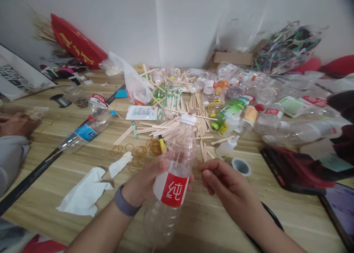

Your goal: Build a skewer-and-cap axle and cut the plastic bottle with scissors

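Note:
My left hand is wrapped round a clear plastic bottle with a white cap and a red label, holding it tilted over the wooden table. Thin wooden sticks show inside or against the bottle's upper part. My right hand is just right of the bottle, its fingers pinched together near the bottle's side; what they pinch is too small to name. A purple band circles my left wrist.
A heap of wooden sticks, rubber bands, several empty bottles and plastic bags crowd the table's far half. White tissue lies left. A tape roll sits right. Another person's hand rests at the left edge.

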The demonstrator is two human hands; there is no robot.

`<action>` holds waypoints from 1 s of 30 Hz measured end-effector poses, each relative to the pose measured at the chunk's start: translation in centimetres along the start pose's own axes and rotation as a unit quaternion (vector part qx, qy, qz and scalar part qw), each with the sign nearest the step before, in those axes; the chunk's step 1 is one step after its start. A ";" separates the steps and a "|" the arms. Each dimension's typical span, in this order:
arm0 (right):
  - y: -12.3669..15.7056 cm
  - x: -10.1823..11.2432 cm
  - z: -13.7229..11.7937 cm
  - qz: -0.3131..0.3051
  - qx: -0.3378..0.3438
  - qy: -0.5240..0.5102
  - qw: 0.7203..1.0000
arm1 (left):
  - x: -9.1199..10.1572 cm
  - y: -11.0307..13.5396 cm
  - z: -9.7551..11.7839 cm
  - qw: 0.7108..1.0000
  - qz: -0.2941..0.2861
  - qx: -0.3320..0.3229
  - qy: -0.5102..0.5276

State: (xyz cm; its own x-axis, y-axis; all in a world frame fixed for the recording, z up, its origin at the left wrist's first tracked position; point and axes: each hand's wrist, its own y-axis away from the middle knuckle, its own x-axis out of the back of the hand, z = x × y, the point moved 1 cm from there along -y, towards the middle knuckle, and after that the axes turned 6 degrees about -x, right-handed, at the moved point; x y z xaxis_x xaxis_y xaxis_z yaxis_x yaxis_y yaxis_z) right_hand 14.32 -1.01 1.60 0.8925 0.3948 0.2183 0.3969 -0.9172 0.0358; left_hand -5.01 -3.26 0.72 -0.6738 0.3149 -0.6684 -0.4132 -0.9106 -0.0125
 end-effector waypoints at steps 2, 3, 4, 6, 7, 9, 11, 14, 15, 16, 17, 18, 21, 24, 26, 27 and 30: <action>0.2 0.2 -0.1 0.011 0.006 0.017 1.000 | 0.1 0.0 -0.1 1.000 0.004 0.003 0.000; 0.2 0.3 -0.1 0.012 0.006 0.022 1.000 | 0.2 0.0 -0.1 1.000 0.002 0.000 -0.003; 0.2 0.3 -0.1 0.010 0.002 0.021 1.000 | 0.3 -0.1 -0.2 1.000 -0.003 -0.005 -0.005; 0.2 0.1 0.2 -0.001 -0.016 0.005 1.000 | 0.5 -0.3 -0.5 1.000 -0.020 -0.019 -0.002; 0.2 0.0 0.4 -0.009 -0.027 -0.007 1.000 | 0.6 -0.5 -0.7 0.999 -0.029 -0.026 0.006; 0.1 -0.4 0.8 -0.027 -0.045 -0.027 0.998 | 0.8 -0.7 -1.1 0.998 -0.039 -0.036 0.027; 0.0 -0.7 1.2 -0.045 -0.062 -0.041 0.996 | 0.7 -0.9 -1.4 0.998 -0.030 -0.041 0.046; 0.0 -1.1 1.6 -0.070 -0.083 -0.046 0.993 | 0.3 -1.0 -1.4 0.997 -0.003 -0.047 0.058; 0.0 -1.2 1.7 -0.074 -0.084 -0.038 0.993 | 0.1 -0.9 -1.3 0.997 0.005 -0.051 0.057; 0.0 -1.2 1.7 -0.066 -0.075 -0.023 0.995 | 0.0 -0.9 -1.1 0.997 0.014 -0.055 0.054; 0.0 -1.1 1.7 -0.042 -0.053 0.000 0.998 | 0.0 -0.9 -1.0 0.997 0.020 -0.060 0.048; 0.2 -1.0 1.7 -0.005 -0.023 0.030 0.999 | 0.0 -0.8 -0.8 0.997 0.025 -0.067 0.041; 1.1 -0.8 1.6 0.087 0.060 0.124 0.987 | 0.3 -0.8 -0.4 0.993 0.049 -0.103 0.014; 2.4 -1.6 2.0 -0.057 -0.013 0.120 0.991 | 0.5 -0.9 -0.1 0.987 0.085 -0.137 0.000; 3.3 -2.6 2.7 -0.222 -0.134 0.047 0.965 | 0.6 -0.9 0.0 0.983 0.099 -0.154 0.000; 3.7 -3.1 3.2 -0.284 -0.191 0.004 0.940 | 0.7 -0.9 0.0 0.981 0.105 -0.161 0.004; 4.2 -4.0 4.6 -0.335 -0.272 -0.095 0.897 | 0.8 -0.9 -0.1 0.977 0.112 -0.180 0.022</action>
State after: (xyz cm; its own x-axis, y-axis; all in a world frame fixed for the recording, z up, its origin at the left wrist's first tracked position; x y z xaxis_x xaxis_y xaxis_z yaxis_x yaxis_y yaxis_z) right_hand 13.41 -6.22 -3.64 0.5345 0.8216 -0.1983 0.7403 -0.3419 0.5789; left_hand -5.11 -2.20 0.15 -0.6931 0.0928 -0.7149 -0.0116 -0.9930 -0.1176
